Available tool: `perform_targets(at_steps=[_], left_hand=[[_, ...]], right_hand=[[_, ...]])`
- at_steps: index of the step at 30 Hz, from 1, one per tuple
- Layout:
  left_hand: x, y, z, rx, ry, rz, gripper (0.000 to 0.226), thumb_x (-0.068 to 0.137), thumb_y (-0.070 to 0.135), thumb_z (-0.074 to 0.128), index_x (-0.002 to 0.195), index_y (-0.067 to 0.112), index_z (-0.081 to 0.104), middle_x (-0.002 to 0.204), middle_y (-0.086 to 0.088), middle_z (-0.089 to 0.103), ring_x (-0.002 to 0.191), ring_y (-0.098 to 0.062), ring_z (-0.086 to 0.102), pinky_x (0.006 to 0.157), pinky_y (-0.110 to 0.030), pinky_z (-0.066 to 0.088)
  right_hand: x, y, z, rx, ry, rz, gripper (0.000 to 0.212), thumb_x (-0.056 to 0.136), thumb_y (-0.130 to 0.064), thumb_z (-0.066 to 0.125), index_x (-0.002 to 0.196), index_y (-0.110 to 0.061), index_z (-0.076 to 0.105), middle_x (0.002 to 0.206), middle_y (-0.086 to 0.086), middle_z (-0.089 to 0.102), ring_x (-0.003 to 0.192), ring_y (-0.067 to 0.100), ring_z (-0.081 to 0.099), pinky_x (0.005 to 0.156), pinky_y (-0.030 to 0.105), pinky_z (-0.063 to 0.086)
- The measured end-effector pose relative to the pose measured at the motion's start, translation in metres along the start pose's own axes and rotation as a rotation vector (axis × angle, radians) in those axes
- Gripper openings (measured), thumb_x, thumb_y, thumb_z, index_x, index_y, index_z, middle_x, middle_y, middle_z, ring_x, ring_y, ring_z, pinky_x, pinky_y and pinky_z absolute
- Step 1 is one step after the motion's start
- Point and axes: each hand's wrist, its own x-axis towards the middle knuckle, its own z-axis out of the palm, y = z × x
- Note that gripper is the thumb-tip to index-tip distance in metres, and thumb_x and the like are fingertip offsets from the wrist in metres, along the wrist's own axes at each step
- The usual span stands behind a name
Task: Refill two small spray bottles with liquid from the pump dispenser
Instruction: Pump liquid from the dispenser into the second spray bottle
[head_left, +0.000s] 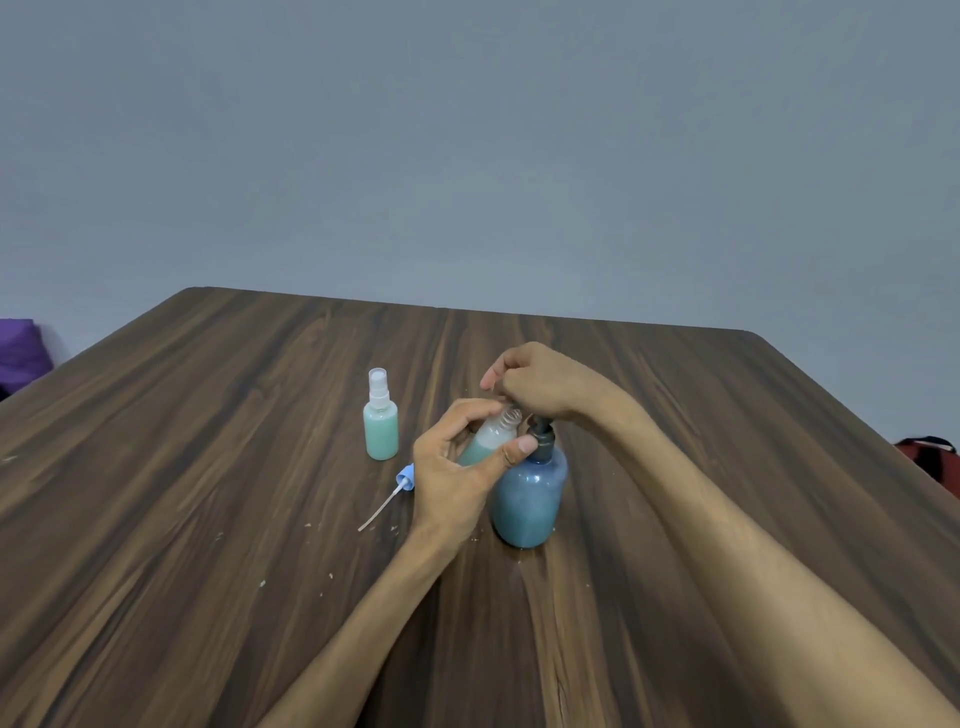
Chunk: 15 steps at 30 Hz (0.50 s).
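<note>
My left hand (460, 470) grips an open small spray bottle (491, 439), tilted with its threaded neck up under the pump's spout; it is partly filled with green liquid. My right hand (540, 382) sits curled on top of the pump head of the blue pump dispenser (530, 499), which stands on the table. The pump head itself is hidden under the hand. A second small spray bottle (382, 415), capped and full of green liquid, stands upright to the left. A blue spray cap with its dip tube (395, 488) lies on the table beside my left hand.
The wooden table (208, 467) carries small white specks near the front left. A purple object (21, 356) sits beyond the left edge and a red-and-black object (930, 454) beyond the right edge. A grey wall stands behind.
</note>
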Motion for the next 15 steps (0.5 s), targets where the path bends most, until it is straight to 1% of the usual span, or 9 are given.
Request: perform_targets(at_steps=[2,3,4,6,8,9,11,15], left_hand=[[-0.001,0.000,0.000,-0.001,-0.003,0.020,0.035,0.073,0.011,0.089,0.105,0.007,0.075,0.104,-0.006,0.076,0.103,-0.019,0.073,0.092,-0.026,0.056],[-0.001,0.000,0.000,-0.003,-0.006,0.028,0.035,0.074,0.011,0.090,0.105,0.008,0.075,0.105,-0.005,0.076,0.104,-0.019,0.073,0.093,-0.027,0.056],[0.000,0.001,0.000,-0.004,-0.006,0.032,0.035,0.074,0.011,0.090,0.105,0.009,0.075,0.106,-0.005,0.076,0.105,-0.019,0.073,0.094,-0.027,0.056],[0.000,0.003,0.001,-0.004,-0.004,0.035,0.034,0.074,0.011,0.089,0.105,0.010,0.075,0.106,-0.006,0.076,0.107,-0.018,0.073,0.094,-0.026,0.055],[0.000,0.004,0.001,0.006,-0.004,0.043,0.035,0.073,0.010,0.091,0.104,0.008,0.075,0.104,-0.008,0.076,0.103,-0.018,0.072,0.093,-0.026,0.055],[0.000,0.004,0.001,0.010,-0.005,0.046,0.035,0.074,0.010,0.092,0.104,0.007,0.075,0.103,-0.009,0.075,0.101,-0.018,0.072,0.092,-0.027,0.055],[0.000,0.005,0.000,0.011,-0.006,0.049,0.033,0.075,0.008,0.091,0.104,0.008,0.075,0.102,-0.009,0.075,0.100,-0.018,0.072,0.092,-0.027,0.056],[0.000,0.006,0.000,0.010,-0.001,0.050,0.032,0.077,0.008,0.090,0.105,0.008,0.075,0.101,-0.008,0.076,0.100,-0.022,0.073,0.093,-0.032,0.058]], right_hand=[[0.001,-0.002,-0.005,0.024,-0.023,0.005,0.029,0.092,-0.006,0.052,0.109,0.009,0.070,0.084,0.009,0.063,0.074,0.023,0.053,0.067,0.031,0.044],[0.003,-0.004,-0.006,0.049,-0.028,0.016,0.030,0.091,-0.007,0.053,0.110,0.010,0.069,0.085,0.011,0.063,0.075,0.023,0.052,0.068,0.033,0.044],[0.004,-0.006,-0.007,0.076,-0.029,0.024,0.028,0.093,-0.009,0.055,0.109,0.008,0.071,0.085,0.010,0.067,0.074,0.023,0.055,0.068,0.033,0.046],[0.007,-0.012,-0.006,0.096,-0.019,0.034,0.025,0.096,-0.016,0.056,0.108,-0.002,0.074,0.085,0.005,0.078,0.072,0.024,0.067,0.070,0.037,0.057],[0.011,-0.014,-0.001,0.032,0.038,0.027,0.029,0.093,-0.020,0.052,0.105,-0.006,0.075,0.080,0.001,0.080,0.083,0.027,0.076,0.085,0.045,0.063],[0.011,-0.015,0.003,-0.016,0.066,0.034,0.030,0.090,-0.021,0.050,0.102,-0.010,0.075,0.081,0.001,0.079,0.087,0.028,0.076,0.088,0.048,0.063],[0.010,-0.015,0.009,-0.071,0.096,0.045,0.031,0.086,-0.023,0.047,0.098,-0.016,0.075,0.089,0.004,0.078,0.090,0.028,0.074,0.088,0.049,0.062],[0.007,-0.015,0.013,-0.125,0.150,0.028,0.029,0.093,-0.024,0.045,0.101,-0.020,0.072,0.098,0.002,0.074,0.093,0.026,0.069,0.087,0.042,0.058]])
